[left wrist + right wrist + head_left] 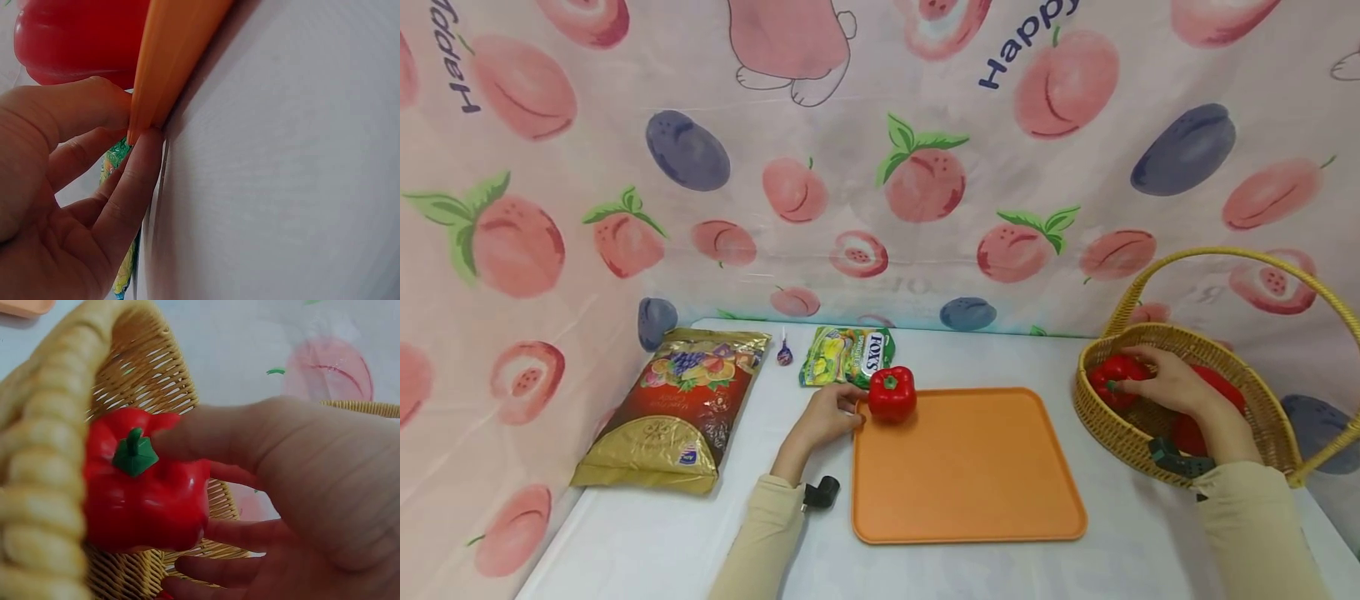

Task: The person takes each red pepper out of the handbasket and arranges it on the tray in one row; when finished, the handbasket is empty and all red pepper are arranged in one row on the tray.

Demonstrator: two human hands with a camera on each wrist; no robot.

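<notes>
My left hand (829,417) pinches the left rim of an orange tray (970,475), with the thumb on top and a finger against its underside in the left wrist view. Close to that thumb, a red bell pepper (892,395) stands on the tray's far left corner, its green stem up. Over at the right, my right hand (1172,383) reaches into a wicker basket (1097,417). It holds another red bell pepper (150,494) there, thumb near the green stem and fingers along the side. More red items (1221,387) lie in the basket, partly covered by the right hand and wrist.
A large red and gold candy bag (681,408) lies at the left. Behind the tray are a green FOX'S candy bag (847,354) and a small lollipop (785,353). The basket's tall handle (1262,254) arches over it. A fruit-print cloth (865,125) hangs behind the white table.
</notes>
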